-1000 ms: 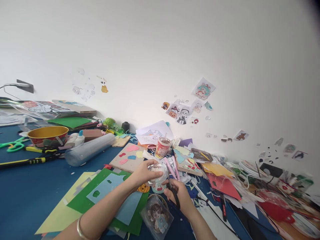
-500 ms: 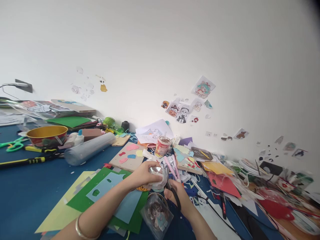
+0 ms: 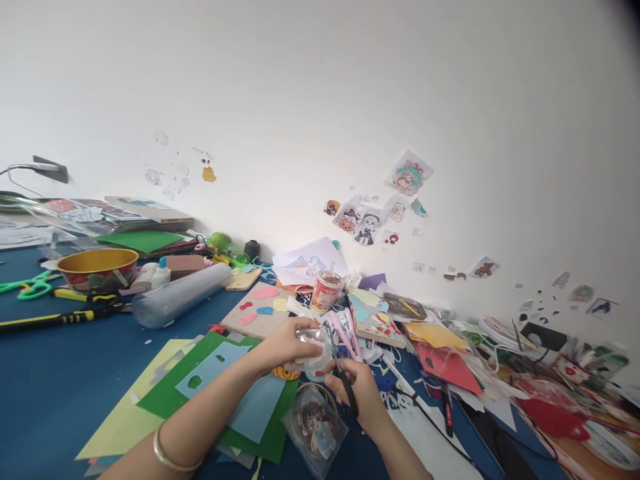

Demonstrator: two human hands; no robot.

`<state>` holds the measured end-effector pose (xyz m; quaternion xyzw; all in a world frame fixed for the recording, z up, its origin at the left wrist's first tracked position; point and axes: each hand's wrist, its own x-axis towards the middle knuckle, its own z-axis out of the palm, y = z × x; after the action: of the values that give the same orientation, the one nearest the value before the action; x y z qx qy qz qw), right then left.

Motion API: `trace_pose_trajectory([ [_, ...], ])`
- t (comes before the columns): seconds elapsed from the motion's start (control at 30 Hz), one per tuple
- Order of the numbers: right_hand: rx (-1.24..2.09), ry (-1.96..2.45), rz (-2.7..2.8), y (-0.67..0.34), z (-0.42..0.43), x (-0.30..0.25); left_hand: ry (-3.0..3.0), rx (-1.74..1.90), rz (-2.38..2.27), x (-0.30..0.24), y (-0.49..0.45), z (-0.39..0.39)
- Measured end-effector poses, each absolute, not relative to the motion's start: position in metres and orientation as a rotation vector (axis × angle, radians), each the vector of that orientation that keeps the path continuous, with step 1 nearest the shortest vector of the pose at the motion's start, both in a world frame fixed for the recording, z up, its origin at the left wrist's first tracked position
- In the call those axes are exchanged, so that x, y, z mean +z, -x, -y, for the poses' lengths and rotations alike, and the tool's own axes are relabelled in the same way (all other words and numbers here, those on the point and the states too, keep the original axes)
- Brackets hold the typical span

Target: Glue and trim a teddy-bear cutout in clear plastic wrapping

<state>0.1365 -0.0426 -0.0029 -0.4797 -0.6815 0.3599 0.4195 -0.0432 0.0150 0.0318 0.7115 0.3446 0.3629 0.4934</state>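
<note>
Since the plastic piece (image 3: pixel 315 364) looks light, bendy & prob. slippery, left hand (image 3: pixel 290 345) sensibly clamps fingers on its left side, right hand (image 3: pixel 361 392) on scissors (image 3: pixel 347 387).

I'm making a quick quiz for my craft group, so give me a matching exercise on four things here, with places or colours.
1. scissors
2. round bowl
3. clear plastic piece
4. brown bear picture

A. gold inside
B. on the wall
C. in the right hand
D. in the left hand

Pairs: 1-C, 2-A, 3-D, 4-B
</note>
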Motion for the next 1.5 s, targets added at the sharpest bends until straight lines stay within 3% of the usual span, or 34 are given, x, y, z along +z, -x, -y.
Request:
trace_pose_trajectory([
  [0.83,0.957,1.278,1.661,-0.134,0.043,-0.008,-1.701,0.816,-0.811,0.032,0.047,-0.017],
  [1.17,1.022,1.079,1.753,-0.134,0.041,-0.010,-1.800,0.695,-0.900,0.031,0.046,-0.017],
  [1.5,0.935,1.244,1.648,-0.131,0.039,-0.016,-1.783,0.668,-0.844,0.036,0.047,-0.009],
])
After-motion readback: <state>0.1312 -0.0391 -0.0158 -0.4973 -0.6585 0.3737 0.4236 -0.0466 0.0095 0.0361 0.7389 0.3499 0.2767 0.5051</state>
